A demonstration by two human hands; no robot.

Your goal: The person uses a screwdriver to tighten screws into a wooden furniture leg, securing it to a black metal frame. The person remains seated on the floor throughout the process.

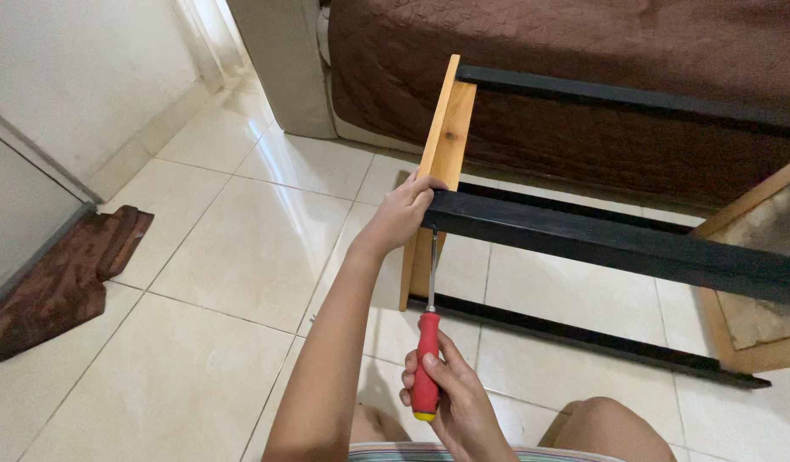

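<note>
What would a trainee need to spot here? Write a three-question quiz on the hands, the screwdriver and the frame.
1. True or false: the right hand grips the red-handled screwdriver with its shaft pointing up at the underside of the black bar.
2. What does the left hand hold? A) the brown cloth B) the joint where the black bar meets the wooden end board C) the bed cover
3. Fill in: the frame stands on a floor of pale ____.

Key: 1 true; 2 B; 3 tiles
</note>
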